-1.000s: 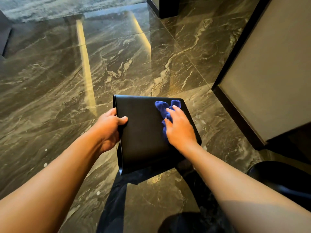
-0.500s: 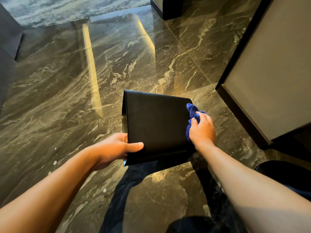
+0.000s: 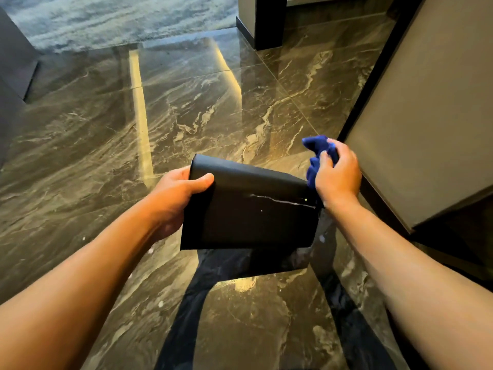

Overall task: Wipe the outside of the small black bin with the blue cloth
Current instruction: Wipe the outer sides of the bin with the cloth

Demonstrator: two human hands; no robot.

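While the head view is the only one on record, its contents list as follows. Bin [image 3: 248,209]: small, black, matte, held clear of the floor [image 3: 186,108], tipped onto its side with one flat wall facing the camera. A thin pale streak runs across that wall toward the right edge, with a few light specks near it. Whether the open end points left or right cannot be told.

Left hand [image 3: 173,198]: clamped on the bin's left edge, thumb lying over the near wall, fingers wrapped behind and out of sight.

Right hand [image 3: 337,173]: closed around the cloth [image 3: 316,153], at the bin's upper right corner. Cloth: blue, bunched, part sticking out above the fingers, part hanging down against the bin's right edge. Whether the cloth presses on the far side of the bin cannot be told.

Floor: dark polished marble with pale veining, tile joints visible, two bright strips of reflected light. The bin and both forearms are mirrored in it directly below.

Panel [image 3: 426,116]: grey, flat, dark-edged, standing to the right, just beside the right hand.

Carpet [image 3: 120,17]: pale, mottled, at the far top edge beyond the marble.
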